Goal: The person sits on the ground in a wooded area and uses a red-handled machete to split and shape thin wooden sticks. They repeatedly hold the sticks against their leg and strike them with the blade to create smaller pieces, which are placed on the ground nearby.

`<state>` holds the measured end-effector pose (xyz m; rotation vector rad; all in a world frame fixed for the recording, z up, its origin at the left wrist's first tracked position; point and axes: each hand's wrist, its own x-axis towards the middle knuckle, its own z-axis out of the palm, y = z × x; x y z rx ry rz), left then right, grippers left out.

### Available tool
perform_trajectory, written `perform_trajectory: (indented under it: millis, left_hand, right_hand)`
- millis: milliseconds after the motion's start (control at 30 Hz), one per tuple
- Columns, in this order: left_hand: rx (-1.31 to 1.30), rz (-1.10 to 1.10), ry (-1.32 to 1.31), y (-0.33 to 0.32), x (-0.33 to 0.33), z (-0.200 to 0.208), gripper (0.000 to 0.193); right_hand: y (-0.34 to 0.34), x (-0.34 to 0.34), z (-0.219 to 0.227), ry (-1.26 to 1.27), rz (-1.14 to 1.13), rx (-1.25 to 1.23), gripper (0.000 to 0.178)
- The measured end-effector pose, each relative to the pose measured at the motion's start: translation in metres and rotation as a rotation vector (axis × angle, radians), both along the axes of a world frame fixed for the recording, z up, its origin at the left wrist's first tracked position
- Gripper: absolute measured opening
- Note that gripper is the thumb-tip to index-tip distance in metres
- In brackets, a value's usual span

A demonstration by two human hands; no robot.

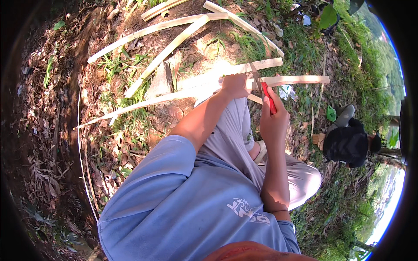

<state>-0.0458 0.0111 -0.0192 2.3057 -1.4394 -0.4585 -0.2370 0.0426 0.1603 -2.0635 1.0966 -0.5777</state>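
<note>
My left hand (pixel 235 85) grips a long pale split bamboo strip (pixel 174 93) that runs from the far left across my knee. My right hand (pixel 273 116) is closed on a knife with a red handle (pixel 268 98); its blade points up toward a short pale strip (pixel 300 80) just right of my left hand. The two hands are close together above my grey trouser leg (pixel 235 130). The blade tip is hard to make out against the strips.
More pale bamboo slats (pixel 170 48) lie scattered on the dirt and grass ahead. Thin bent slivers (pixel 80 143) curve along the left. Another person in a dark cap (pixel 348 143) crouches at the right. Dry leaves cover the ground at left.
</note>
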Motion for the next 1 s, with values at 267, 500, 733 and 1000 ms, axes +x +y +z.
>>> perform_trajectory:
  millis: [267, 500, 733, 1000]
  left_hand:
    - [0.111, 0.042, 0.036, -0.015, 0.019, -0.023, 0.052]
    - [0.194, -0.008, 0.116, -0.009, 0.015, 0.01, 0.05]
    - [0.275, 0.055, 0.121, -0.003, 0.013, 0.015, 0.057]
    - [0.259, 0.08, 0.188, 0.006, 0.004, 0.027, 0.059]
  right_hand:
    - [0.025, -0.033, -0.009, -0.066, -0.033, 0.136, 0.04]
    - [0.101, -0.13, 0.085, 0.038, -0.101, 0.145, 0.042]
    - [0.07, -0.083, 0.064, -0.032, 0.009, -0.01, 0.037]
    - [-0.014, -0.013, -0.087, -0.308, 0.095, -0.212, 0.039]
